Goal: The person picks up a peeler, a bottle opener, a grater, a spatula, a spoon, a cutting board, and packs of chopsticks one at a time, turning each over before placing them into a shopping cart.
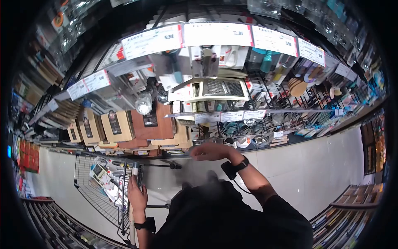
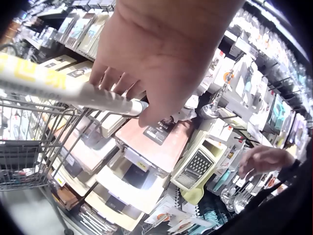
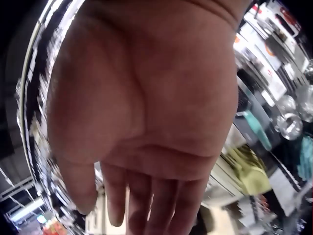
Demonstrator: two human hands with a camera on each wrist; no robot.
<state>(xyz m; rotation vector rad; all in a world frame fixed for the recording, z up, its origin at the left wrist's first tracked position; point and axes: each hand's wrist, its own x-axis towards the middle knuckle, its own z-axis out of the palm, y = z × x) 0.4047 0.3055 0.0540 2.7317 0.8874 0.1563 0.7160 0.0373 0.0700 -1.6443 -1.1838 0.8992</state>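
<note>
In the head view my left hand (image 1: 137,196) rests on the shopping cart's handle (image 1: 132,232). The left wrist view shows the fingers of that hand (image 2: 151,63) curled over the pale handle (image 2: 49,84) with yellow lettering, close to its end. My right hand (image 1: 211,152) hangs in the air in front of the lower shelves, holding nothing. Its palm (image 3: 146,98) and loosely extended fingers fill much of the right wrist view. Nearest to it are hanging kitchen tools and a white-framed grater (image 1: 222,89).
The wire cart (image 1: 89,189) at left holds packaged goods (image 1: 108,182). Wooden cutting boards (image 1: 118,126) stand on the low shelf ahead, under a row of price labels (image 1: 217,34). Pale floor tiles (image 1: 306,159) lie at right; another shelf (image 1: 344,216) stands at the lower right.
</note>
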